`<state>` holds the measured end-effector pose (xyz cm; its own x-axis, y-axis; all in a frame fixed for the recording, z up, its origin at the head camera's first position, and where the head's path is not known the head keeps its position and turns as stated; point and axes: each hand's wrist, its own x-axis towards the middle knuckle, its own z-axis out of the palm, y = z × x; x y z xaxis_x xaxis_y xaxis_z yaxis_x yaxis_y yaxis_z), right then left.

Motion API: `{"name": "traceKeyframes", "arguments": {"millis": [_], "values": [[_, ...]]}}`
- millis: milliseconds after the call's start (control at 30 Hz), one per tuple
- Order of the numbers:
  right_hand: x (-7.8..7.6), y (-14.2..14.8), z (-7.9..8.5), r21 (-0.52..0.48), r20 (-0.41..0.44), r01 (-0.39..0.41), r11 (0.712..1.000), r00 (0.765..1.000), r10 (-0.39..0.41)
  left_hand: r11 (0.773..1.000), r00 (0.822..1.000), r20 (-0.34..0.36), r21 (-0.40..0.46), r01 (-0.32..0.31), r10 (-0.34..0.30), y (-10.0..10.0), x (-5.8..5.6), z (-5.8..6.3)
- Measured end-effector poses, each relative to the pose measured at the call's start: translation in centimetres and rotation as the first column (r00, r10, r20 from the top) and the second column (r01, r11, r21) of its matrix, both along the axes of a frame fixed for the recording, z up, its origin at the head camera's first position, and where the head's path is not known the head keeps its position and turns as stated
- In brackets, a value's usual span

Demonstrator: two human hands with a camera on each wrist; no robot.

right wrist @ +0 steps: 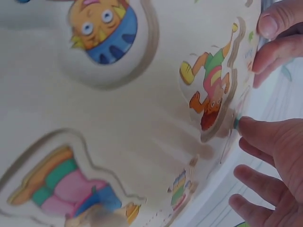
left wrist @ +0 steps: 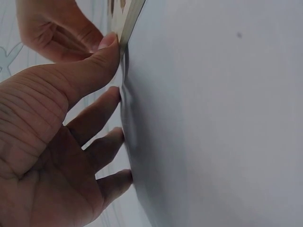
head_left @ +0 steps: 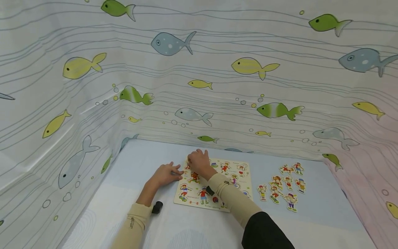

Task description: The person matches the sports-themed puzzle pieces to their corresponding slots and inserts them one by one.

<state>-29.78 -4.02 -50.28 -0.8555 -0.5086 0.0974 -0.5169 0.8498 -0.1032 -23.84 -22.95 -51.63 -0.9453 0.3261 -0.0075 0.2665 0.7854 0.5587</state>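
A cream puzzle board (head_left: 194, 203) with children doing sports printed in its recesses lies flat on the table. Over its far left corner, my right hand (head_left: 200, 164) pinches a small puzzle piece (right wrist: 237, 121); only a teal bit of it shows between the fingertips in the right wrist view. My left hand (head_left: 165, 175) is at the board's left edge. In the left wrist view its thumb (left wrist: 97, 66) touches the board's edge, while the other fingers are spread and rest on the tabletop.
Several loose sports-figure pieces (head_left: 291, 201) lie on the table (head_left: 323, 214) to the right of the board. A fish-patterned curtain (head_left: 217, 100) rises behind the table and along its sides. Dark wrist cameras (head_left: 157, 207) are strapped to both wrists.
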Motion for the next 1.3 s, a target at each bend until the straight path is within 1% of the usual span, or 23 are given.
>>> {"name": "traceKeyframes", "arguments": {"millis": [67,133,200,300,500,667,800,1033,1233,1300], "values": [[0.0,0.2,0.1,0.008,0.009,0.0,1.0,1.0,-0.001,1.0,1.0,0.004,-0.002,-0.002,0.002,0.0,0.0,0.0],[-0.1,0.4,0.1,0.015,0.013,-0.001,1.0,1.0,0.001,1.0,1.0,-0.006,-0.01,0.0,0.0,0.0,0.0,0.1],[0.0,0.7,0.2,0.01,0.012,-0.001,1.0,1.0,0.001,1.0,1.0,-0.02,-0.02,0.005,-0.006,0.0,0.0,0.2],[0.2,1.2,0.3,-0.012,-0.002,-0.014,1.0,1.0,0.014,1.0,1.0,-0.015,-0.026,-0.001,0.001,0.0,0.0,0.1],[1.0,2.1,0.8,-0.034,-0.028,-0.041,0.999,0.999,0.04,0.999,1.0,0.008,-0.033,-0.011,0.012,0.1,-0.2,0.1],[1.9,2.7,1.5,-0.004,-0.045,-0.058,0.998,0.997,0.058,1.0,1.0,0.023,-0.026,-0.015,0.016,0.1,-0.2,0.1],[2.5,3.2,1.9,0.025,-0.077,-0.072,0.997,0.994,0.074,1.0,1.0,0.02,-0.022,-0.013,0.014,0.1,-0.2,0.2],[3.4,4.5,2.2,0.001,-0.123,-0.104,0.995,0.987,0.103,1.0,0.999,0.028,-0.022,-0.019,0.02,0.1,-0.3,0.1],[3.8,5.8,2.4,-0.002,-0.141,-0.1,0.995,0.985,0.099,1.0,1.0,0.025,-0.025,-0.014,0.014,0.2,-0.4,0.0],[4.0,6.3,2.6,-0.02,-0.15,-0.104,0.994,0.984,0.1,1.0,1.0,0.025,-0.021,-0.014,0.015,0.3,-0.4,0.0]]}}
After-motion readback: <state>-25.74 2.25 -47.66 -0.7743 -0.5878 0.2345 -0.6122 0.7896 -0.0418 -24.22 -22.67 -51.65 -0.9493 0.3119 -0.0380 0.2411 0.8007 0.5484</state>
